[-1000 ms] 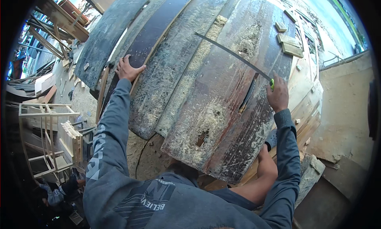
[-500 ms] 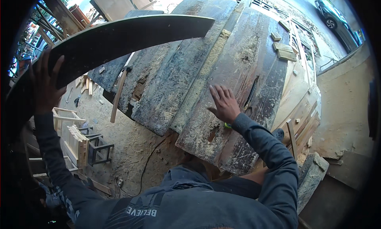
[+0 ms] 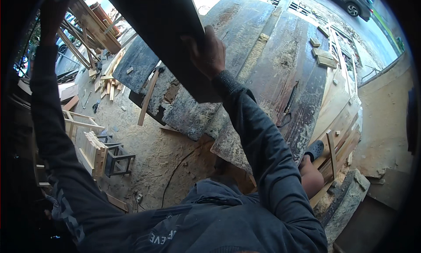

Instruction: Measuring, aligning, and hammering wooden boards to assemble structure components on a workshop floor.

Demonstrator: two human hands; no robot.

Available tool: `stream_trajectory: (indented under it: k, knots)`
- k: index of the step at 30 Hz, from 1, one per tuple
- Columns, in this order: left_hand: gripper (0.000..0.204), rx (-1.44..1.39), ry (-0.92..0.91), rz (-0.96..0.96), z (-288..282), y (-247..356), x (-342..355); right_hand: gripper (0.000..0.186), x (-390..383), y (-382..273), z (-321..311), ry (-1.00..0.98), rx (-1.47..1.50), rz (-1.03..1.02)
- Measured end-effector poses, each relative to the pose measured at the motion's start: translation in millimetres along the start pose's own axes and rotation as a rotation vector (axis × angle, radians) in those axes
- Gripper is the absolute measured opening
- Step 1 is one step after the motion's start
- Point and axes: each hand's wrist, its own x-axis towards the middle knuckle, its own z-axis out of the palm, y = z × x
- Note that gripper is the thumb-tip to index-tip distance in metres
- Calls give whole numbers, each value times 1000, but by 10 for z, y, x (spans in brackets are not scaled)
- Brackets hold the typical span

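A long, dark board (image 3: 162, 38) is lifted over the worktable and runs out of the upper edge of the head view. My right hand (image 3: 208, 55) is closed round its right edge near the lower end, the thumb lying across the dark face. High at the upper left, my left hand (image 3: 53, 16) is raised beside the board; its fingers are in shadow and partly cut off, so its grip does not show. Below the board lies the worn plank worktable (image 3: 263, 77), dusted with sawdust. A hammer-like tool with a wooden handle (image 3: 148, 97) rests along its left side.
Small wood blocks (image 3: 324, 57) lie at the table's far right. Wooden stool frames (image 3: 94, 150) and a dark small stool (image 3: 118, 158) stand on the floor at left, near a black cord (image 3: 173, 176). Planks (image 3: 329, 117) lean along the right; a car (image 3: 351, 5) is beyond.
The board has swung from a sideways slant to a steep one and now covers part of the table. My right hand has left the tabletop and taken hold of it; my left hand has risen.
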Motion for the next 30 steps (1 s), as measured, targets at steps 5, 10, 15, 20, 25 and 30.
stream_trajectory:
  k: [5,10,15,20,25,30]
  knots:
    - [86,-1201,-801,-693,1075,593,-2760,49,-340,-287,149,7,446,255]
    - [72,-1075,-677,-1239,1209,982,-5022,47,-810,305,299,81,121,520]
    - [81,-1253,-642,-1362,1299,745,-5628,57,-1546,1090,495,65,6,681]
    - [86,-1142,-850,-1333,891,456,-5906,59,-2090,1536,522,-10,-282,960]
    - [74,-856,-952,-1479,618,715,-6353,61,-2201,1759,584,12,-349,937]
    - [67,-1445,-239,-2016,762,1224,-6683,63,-2165,1837,894,63,-74,1043]
